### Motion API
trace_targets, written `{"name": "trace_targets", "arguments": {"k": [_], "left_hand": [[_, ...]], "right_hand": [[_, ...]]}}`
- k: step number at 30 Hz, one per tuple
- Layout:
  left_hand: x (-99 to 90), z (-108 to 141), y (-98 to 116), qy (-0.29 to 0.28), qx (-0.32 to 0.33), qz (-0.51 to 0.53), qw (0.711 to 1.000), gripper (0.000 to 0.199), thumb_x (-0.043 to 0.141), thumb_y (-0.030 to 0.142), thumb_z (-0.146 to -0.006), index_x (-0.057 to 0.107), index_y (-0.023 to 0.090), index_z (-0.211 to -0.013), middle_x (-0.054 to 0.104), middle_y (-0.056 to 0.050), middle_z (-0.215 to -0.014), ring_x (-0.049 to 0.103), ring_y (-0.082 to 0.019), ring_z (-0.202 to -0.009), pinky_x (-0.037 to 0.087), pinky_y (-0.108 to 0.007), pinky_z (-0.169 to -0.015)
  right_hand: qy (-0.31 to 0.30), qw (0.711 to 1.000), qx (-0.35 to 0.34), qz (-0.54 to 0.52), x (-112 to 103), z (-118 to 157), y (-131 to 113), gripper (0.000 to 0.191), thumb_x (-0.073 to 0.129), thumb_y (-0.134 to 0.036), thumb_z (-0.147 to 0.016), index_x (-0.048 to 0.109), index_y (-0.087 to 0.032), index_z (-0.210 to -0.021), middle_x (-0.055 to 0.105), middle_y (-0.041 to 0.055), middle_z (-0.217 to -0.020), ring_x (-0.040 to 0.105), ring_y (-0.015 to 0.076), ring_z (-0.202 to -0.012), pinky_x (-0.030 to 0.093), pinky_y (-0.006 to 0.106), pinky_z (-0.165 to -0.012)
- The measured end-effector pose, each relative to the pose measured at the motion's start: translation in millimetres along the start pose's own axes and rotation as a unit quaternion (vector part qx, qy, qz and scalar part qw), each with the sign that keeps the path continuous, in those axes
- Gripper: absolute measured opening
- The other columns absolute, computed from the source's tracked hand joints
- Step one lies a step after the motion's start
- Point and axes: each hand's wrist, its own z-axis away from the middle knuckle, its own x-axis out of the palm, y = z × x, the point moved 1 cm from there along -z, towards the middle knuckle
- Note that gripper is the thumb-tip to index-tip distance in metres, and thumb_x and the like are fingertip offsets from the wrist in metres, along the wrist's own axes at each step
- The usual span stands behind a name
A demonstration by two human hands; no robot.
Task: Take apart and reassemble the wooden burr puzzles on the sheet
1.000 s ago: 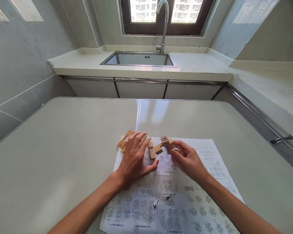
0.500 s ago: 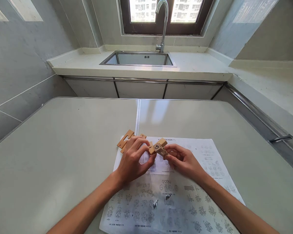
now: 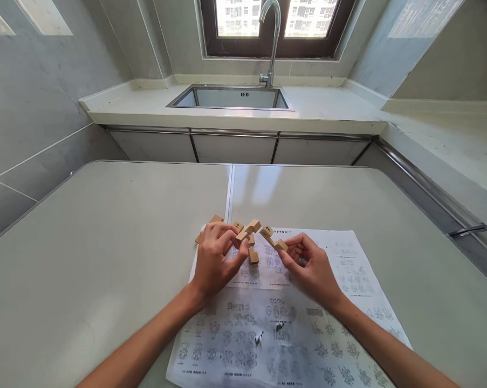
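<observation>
My left hand [image 3: 219,258] pinches a notched wooden puzzle piece [image 3: 242,236] between thumb and fingers. Another notched block [image 3: 253,226] and a small wooden block [image 3: 253,256] show right beside it; whether they join the held piece I cannot tell. In my right hand [image 3: 308,261] is a numbered wooden puzzle piece [image 3: 273,238], gripped at its near end and tilted, a small gap from the left hand's wood. Behind my left hand lie more flat wooden pieces [image 3: 216,219], one marked 2 [image 3: 237,226], partly hidden by the fingers.
A printed instruction sheet [image 3: 283,339] with small diagrams and two torn spots lies under my hands on the pale table [image 3: 105,258]. A seam runs across the table top. Beyond the far edge are a counter [image 3: 328,102], a sink [image 3: 231,97] and a tap [image 3: 273,43].
The wooden pieces that were together between my hands are now apart. My right hand has drawn its numbered piece slightly right and turned it; my left hand keeps its piece.
</observation>
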Motion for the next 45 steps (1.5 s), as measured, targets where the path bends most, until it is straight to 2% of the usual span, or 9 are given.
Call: {"name": "trace_targets", "arguments": {"k": [5, 10, 15, 20, 24, 27, 31, 37, 45], "left_hand": [[-1.0, -2, 0, 0.014, -0.022, 0.027, 0.999, 0.022, 0.063, 0.028, -0.096, 0.061, 0.023, -0.075, 0.072, -0.004, -0.096, 0.063, -0.026, -0.1, 0.053, -0.043, -0.088], [-1.9, -2, 2, 0.017, 0.027, 0.034, 0.999, 0.021, 0.065, 0.025, -0.095, 0.059, 0.023, -0.075, 0.07, -0.004, -0.094, 0.061, -0.025, -0.1, 0.053, -0.044, -0.089], [-2.1, 0, 4, -0.008, 0.076, 0.026, 0.997, 0.02, 0.067, 0.023, -0.095, 0.059, 0.023, -0.076, 0.069, -0.005, -0.095, 0.061, -0.025, -0.101, 0.054, -0.044, -0.092], [-3.0, 1, 9, -0.043, 0.135, 0.023, 0.99, 0.015, 0.071, 0.021, -0.091, 0.061, 0.023, -0.08, 0.071, -0.006, -0.101, 0.062, -0.026, -0.104, 0.056, -0.042, -0.09], [-3.0, 2, 12, -0.067, 0.168, 0.02, 0.983, 0.012, 0.072, 0.021, -0.091, 0.064, 0.023, -0.083, 0.072, -0.006, -0.102, 0.063, -0.026, -0.105, 0.057, -0.043, -0.093], [-2.4, 3, 12, -0.088, 0.185, 0.02, 0.979, 0.008, 0.073, 0.022, -0.092, 0.067, 0.024, -0.088, 0.072, -0.006, -0.107, 0.063, -0.027, -0.111, 0.057, -0.045, -0.099], [-1.2, 5, 9, -0.119, 0.193, 0.015, 0.974, 0.006, 0.073, 0.024, -0.094, 0.067, 0.025, -0.096, 0.072, -0.006, -0.112, 0.063, -0.027, -0.117, 0.055, -0.048, -0.107], [1.5, 7, 5, -0.164, 0.202, -0.003, 0.965, 0.025, 0.077, 0.034, -0.094, 0.069, 0.027, -0.116, 0.068, -0.009, -0.13, 0.057, -0.03, -0.131, 0.051, -0.051, -0.113], [4.5, 8, 2, -0.176, 0.215, -0.011, 0.961, 0.026, 0.077, 0.028, -0.095, 0.073, 0.033, -0.12, 0.068, -0.007, -0.129, 0.058, -0.028, -0.129, 0.052, -0.051, -0.111]], "right_hand": [[0.011, 0.991, -0.038, 0.13, 5, 2, -5, 0.021, 0.069, -0.035, -0.089, 0.051, -0.025, -0.086, 0.051, -0.0073, -0.058, 0.046, 0.0138, -0.051, 0.04, 0.027, -0.052], [0.006, 0.97, -0.067, 0.232, 8, 4, -2, 0.022, 0.066, -0.034, -0.09, 0.047, -0.026, -0.083, 0.049, -0.0081, -0.056, 0.044, 0.0134, -0.048, 0.038, 0.028, -0.053], [-0.023, 0.957, -0.1, 0.271, 10, 5, 0, 0.025, 0.069, -0.035, -0.09, 0.049, -0.025, -0.079, 0.051, -0.0072, -0.056, 0.044, 0.0127, -0.048, 0.035, 0.027, -0.053], [-0.068, 0.969, -0.093, 0.217, 8, 4, -4, 0.028, 0.072, -0.045, -0.094, 0.059, -0.024, -0.082, 0.055, -0.0048, -0.058, 0.048, 0.0138, -0.051, 0.037, 0.027, -0.054], [-0.101, 0.992, -0.028, 0.066, 3, 1, -5, 0.032, 0.069, -0.054, -0.096, 0.067, -0.023, -0.105, 0.06, -0.0023, -0.067, 0.05, 0.015, -0.055, 0.041, 0.027, -0.054], [-0.126, 0.991, 0.011, -0.04, -1, -3, -4, 0.042, 0.066, -0.058, -0.098, 0.069, -0.022, -0.117, 0.063, -0.0003, -0.072, 0.053, 0.016, -0.06, 0.043, 0.028, -0.055], [-0.113, 0.986, 0.049, -0.113, -3, -6, -6, 0.044, 0.066, -0.064, -0.096, 0.07, -0.021, -0.106, 0.056, -0.0022, -0.065, 0.049, 0.0153, -0.057, 0.041, 0.028, -0.054], [-0.018, 0.995, 0.046, -0.087, -4, -7, -9, 0.046, 0.058, -0.066, -0.1, 0.067, -0.022, -0.091, 0.046, -0.0039, -0.062, 0.04, 0.015, -0.055, 0.036, 0.028, -0.052], [0.016, 0.999, 0.013, 0.05, -6, -7, -2, 0.049, 0.046, -0.061, -0.107, 0.068, -0.022, -0.087, 0.052, -0.0015, -0.065, 0.046, 0.0173, -0.059, 0.038, 0.029, -0.057]]}}
